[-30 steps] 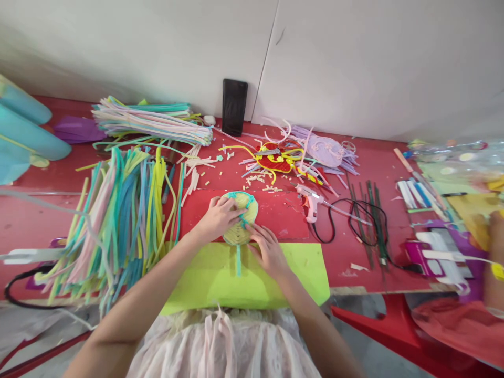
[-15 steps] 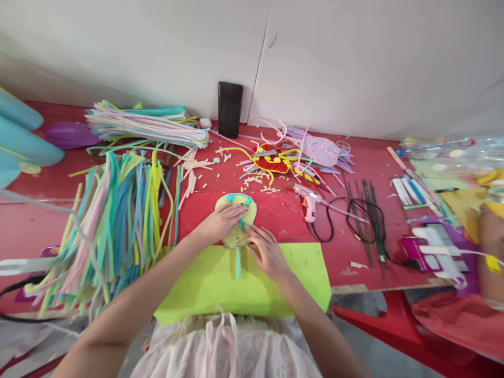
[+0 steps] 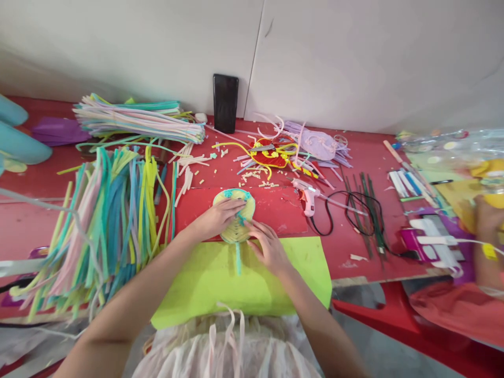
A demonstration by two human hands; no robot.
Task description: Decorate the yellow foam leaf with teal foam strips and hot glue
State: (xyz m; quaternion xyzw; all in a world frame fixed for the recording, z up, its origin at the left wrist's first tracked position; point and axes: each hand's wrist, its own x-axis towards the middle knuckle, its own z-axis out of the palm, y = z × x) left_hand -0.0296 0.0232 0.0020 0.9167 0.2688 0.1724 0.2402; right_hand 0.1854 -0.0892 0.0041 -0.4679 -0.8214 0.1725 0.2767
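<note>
A round yellow fan of pipe cleaners (image 3: 233, 231) lies in front of me, with turquoise trim at its top and a turquoise handle (image 3: 238, 260) pointing toward me. My left hand (image 3: 216, 218) rests flat across its upper left, fingers stretched out to the right. At the fan's lower right edge lies my right hand (image 3: 268, 247), its fingertips touching the surface and its thumb apart from the fingers. Both hands are open. Part of the fan is hidden under the fingers. Its handle extends over a lime-green sheet (image 3: 197, 294).
Pipe cleaners (image 3: 114, 210) spread at left, with a bundle (image 3: 142, 123) behind. A black phone (image 3: 226, 102) leans on the wall. Offcuts and a purple piece (image 3: 318, 146) lie behind the pink glue gun (image 3: 309, 199). A person's arm (image 3: 486, 247) is at far right.
The whole view has shifted slightly, with the table items appearing a little higher and further left. Both hands keep nearly the same place on the fan.
</note>
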